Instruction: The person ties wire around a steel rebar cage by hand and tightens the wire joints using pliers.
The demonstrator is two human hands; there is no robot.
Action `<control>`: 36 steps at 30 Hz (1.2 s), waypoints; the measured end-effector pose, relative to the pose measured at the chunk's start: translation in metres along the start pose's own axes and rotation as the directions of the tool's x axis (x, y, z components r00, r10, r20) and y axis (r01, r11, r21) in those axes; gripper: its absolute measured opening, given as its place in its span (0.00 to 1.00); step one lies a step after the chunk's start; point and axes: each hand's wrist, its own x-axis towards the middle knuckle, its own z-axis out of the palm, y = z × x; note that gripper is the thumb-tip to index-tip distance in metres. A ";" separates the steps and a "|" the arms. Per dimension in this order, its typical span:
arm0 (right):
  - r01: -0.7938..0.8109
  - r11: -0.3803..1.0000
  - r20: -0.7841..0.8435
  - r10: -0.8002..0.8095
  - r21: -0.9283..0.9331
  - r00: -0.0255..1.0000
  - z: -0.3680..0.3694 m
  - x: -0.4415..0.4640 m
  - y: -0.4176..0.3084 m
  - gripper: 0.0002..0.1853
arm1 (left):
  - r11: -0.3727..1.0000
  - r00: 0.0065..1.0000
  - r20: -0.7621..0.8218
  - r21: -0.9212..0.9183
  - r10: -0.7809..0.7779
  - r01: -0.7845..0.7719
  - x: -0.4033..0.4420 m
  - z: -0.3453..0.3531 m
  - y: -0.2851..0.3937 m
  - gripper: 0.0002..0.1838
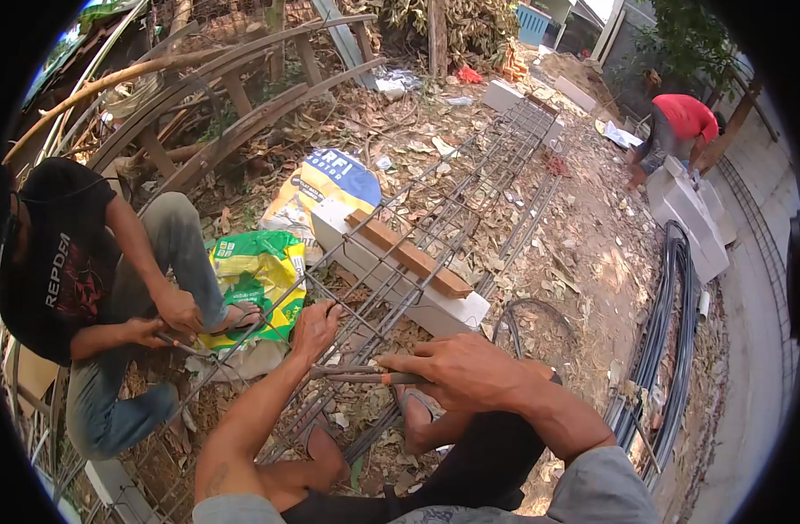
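Observation:
A long steel rebar cage stretches away from my feet, its bars crossed by square stirrups. My left hand is closed at the near end of the cage, on its left side, fingers curled on a bar. In my right hand is a pair of pincers, held by handles with an orange-brown grip. The pincers' jaws point left, close to the cage bars below my left hand; whether they grip a wire I cannot make out. Under the cage lie a wooden beam and a white block.
At left a seated co-worker in a black shirt holds a tool at the bars. Another person in red bends over white blocks. Bundled black rods lie right; sacks lie left, among dry leaves.

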 end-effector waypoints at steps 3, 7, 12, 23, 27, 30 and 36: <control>-0.015 1.000 0.010 0.015 0.012 1.000 0.000 0.004 0.000 0.25 | 0.996 1.000 0.015 0.084 0.025 -0.026 0.004 0.007 -0.012 0.17; -0.050 0.999 -0.083 0.051 0.007 0.995 0.005 -0.002 0.004 0.17 | 0.992 0.993 0.026 0.049 0.112 -0.114 0.008 0.013 -0.020 0.16; 0.010 0.998 -0.138 -0.002 0.056 0.990 0.010 0.000 0.001 0.14 | 0.990 0.990 0.055 0.050 0.131 -0.134 0.009 0.006 -0.016 0.16; 0.028 0.998 -0.167 -0.017 0.060 0.986 0.008 -0.005 0.001 0.18 | 0.995 0.993 0.074 -0.022 0.095 -0.093 0.009 0.010 -0.015 0.18; 0.003 0.999 -0.152 0.003 0.038 0.988 0.009 -0.003 0.007 0.18 | 0.989 0.988 0.065 0.036 0.140 -0.143 0.009 0.009 -0.016 0.18; -0.019 0.999 -0.106 0.022 0.031 0.994 0.003 -0.003 0.004 0.16 | 0.998 0.995 0.078 -0.003 0.062 -0.062 0.008 0.009 -0.012 0.18; 0.008 0.998 -0.131 0.001 0.069 0.991 0.001 -0.003 0.001 0.15 | 0.994 0.991 0.100 0.055 0.091 -0.097 0.007 0.003 -0.006 0.18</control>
